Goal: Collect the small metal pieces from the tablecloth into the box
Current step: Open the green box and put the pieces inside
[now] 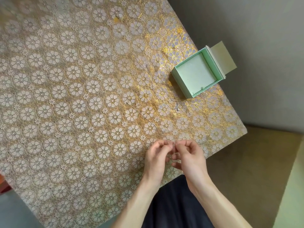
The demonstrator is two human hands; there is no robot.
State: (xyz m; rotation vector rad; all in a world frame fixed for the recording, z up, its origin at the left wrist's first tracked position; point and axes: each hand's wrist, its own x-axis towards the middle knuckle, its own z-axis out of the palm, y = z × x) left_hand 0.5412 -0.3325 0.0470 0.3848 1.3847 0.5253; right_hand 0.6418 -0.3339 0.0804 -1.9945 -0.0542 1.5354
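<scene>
A pale green open box [195, 74] stands near the table's right edge, with a white pad inside. A small silver metal piece [177, 107] lies on the gold flowered tablecloth [82, 96] just below the box. My left hand [158, 159] and my right hand [189, 157] meet near the table's front edge, fingers curled, pinching a thin metal piece [174, 145] between them. A fine chain-like strand [151, 122] seems to run across the cloth toward my hands; it is hard to make out.
The box's lid [223, 59] lies behind it, overhanging the table's right edge. A small yellow speck [116, 19] sits on the cloth at the far side. A grey wall rises to the right; my dark-clothed lap is under the front edge.
</scene>
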